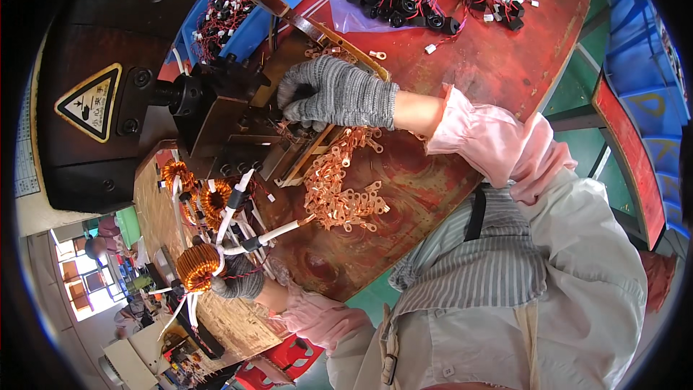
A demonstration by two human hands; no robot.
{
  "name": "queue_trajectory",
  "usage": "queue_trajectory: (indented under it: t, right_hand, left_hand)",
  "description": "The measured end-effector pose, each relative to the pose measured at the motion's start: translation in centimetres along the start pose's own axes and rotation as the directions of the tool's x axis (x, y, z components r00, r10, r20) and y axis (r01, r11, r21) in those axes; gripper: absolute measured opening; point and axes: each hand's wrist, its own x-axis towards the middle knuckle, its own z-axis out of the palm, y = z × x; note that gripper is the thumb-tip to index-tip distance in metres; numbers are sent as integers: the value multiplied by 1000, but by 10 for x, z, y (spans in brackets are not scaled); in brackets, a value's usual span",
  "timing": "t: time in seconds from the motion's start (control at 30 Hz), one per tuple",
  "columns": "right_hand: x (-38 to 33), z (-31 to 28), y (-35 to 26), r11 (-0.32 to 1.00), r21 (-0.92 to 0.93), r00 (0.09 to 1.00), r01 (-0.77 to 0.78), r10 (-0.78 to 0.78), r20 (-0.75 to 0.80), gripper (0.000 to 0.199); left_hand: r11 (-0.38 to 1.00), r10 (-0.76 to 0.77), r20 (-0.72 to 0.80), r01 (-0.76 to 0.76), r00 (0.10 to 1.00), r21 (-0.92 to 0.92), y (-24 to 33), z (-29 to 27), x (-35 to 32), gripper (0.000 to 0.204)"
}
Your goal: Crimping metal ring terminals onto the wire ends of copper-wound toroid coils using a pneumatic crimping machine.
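While a copper-wound toroid coil (197, 266) sits clamped in the gloved left hand (242, 283) at lower left of the frame, its white-sleeved leads (278, 232) reach toward a heap of copper ring terminals (339, 198) at centre. Upper left, a blue bin (242, 18) holds red-wired black parts; a clear bag (361, 11) at top centre holds more. At upper centre, the gloved right hand (336, 94) curls, fingers closed, against the black crimping press (216, 108).

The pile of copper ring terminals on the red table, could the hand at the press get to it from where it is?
Probably yes. The right hand rests at the press, and the pile of copper ring terminals lies uncovered on the red table just beside it, with nothing between.
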Motion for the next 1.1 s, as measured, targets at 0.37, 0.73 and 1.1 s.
queue_trajectory:
  t: [0.37, 0.73, 1.1]
  right_hand:
    - [-2, -7, 9, 936, -221, 908, 276, -329, -260, 15]
    - [-21, -9, -3, 910, -246, 850, 333, -403, -339, 10]
    - [-74, 43, 5, 878, -352, 944, 326, -325, 63, 22]
  left_hand:
    - [1000, -21, 11, 22, 1000, -5, 3, -4, 0, 70]
    - [999, -1, -17, 0, 1000, -38, -8, -2, -3, 68]
    - [998, 19, 56, -16, 998, -61, -11, -35, -11, 60]
